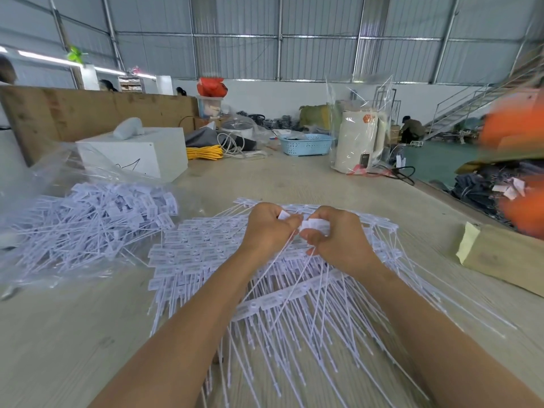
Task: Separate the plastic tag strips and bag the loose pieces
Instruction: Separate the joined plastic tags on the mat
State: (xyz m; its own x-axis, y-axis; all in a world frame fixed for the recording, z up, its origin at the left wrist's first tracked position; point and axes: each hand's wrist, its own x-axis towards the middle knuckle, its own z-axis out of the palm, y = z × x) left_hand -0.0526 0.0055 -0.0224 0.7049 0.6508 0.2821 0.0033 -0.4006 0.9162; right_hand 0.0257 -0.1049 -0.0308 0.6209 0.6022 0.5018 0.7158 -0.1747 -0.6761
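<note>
A big heap of white plastic tag strips [200,254] lies on the table right in front of me, their long thin tails fanning toward me. Above the heap, my left hand [266,228] pinches the flat head of a white tag [284,214]. My right hand [338,237] grips the head of a neighbouring tag [316,223], and their thin tails hang down between my wrists. To the left, a clear plastic bag [41,175] lies open around a pile of loose single tags [94,219].
A white box [138,151] stands behind the bag. Further back are a yellow cable coil [204,152], a blue basket [306,144] and a white kettle in plastic wrap [357,142]. A wooden block [506,254] lies at the right. A wooden board [88,110] walls the left back.
</note>
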